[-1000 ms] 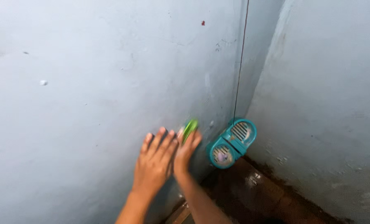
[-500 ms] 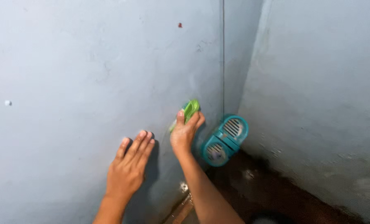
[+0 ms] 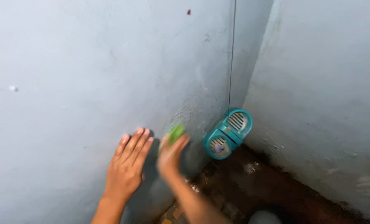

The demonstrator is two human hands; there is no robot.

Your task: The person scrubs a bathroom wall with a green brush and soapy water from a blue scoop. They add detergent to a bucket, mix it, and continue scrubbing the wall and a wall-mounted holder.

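Against the blue-grey wall (image 3: 68, 62): left hand (image 3: 129, 166) flat, fingers spread; right hand (image 3: 170, 151), blurred, gripping green scrubber (image 3: 176, 132); teal soap dish (image 3: 228, 133) nearby.

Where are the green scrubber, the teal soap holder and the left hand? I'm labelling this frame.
green scrubber (image 3: 177, 133), head view, its visible top end
teal soap holder (image 3: 228, 133), head view, its middle hinge
left hand (image 3: 126, 166), head view, its back

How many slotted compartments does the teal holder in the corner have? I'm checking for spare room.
2. The teal holder has an upper compartment near the wall corner and a lower compartment, closer to the right hand, with something small and purplish inside.
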